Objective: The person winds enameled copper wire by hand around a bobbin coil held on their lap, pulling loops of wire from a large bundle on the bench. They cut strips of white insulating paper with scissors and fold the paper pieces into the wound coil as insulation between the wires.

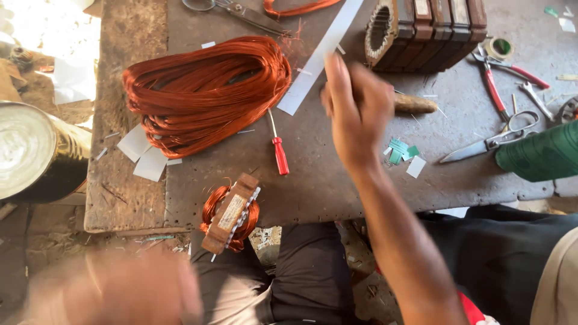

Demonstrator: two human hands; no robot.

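A wooden-handled tool (414,103), brown and rounded, lay near the middle of the grey surface (337,186), its handle end poking out at three o'clock from the right hand (355,111). That hand was blurred, fingers up; whether it gripped the handle could not be told. At nine o'clock from it sat a large coil of copper wire (205,93), with a red screwdriver (280,153) between. The left hand (114,292), at seven o'clock, was a blur, its grip unreadable.
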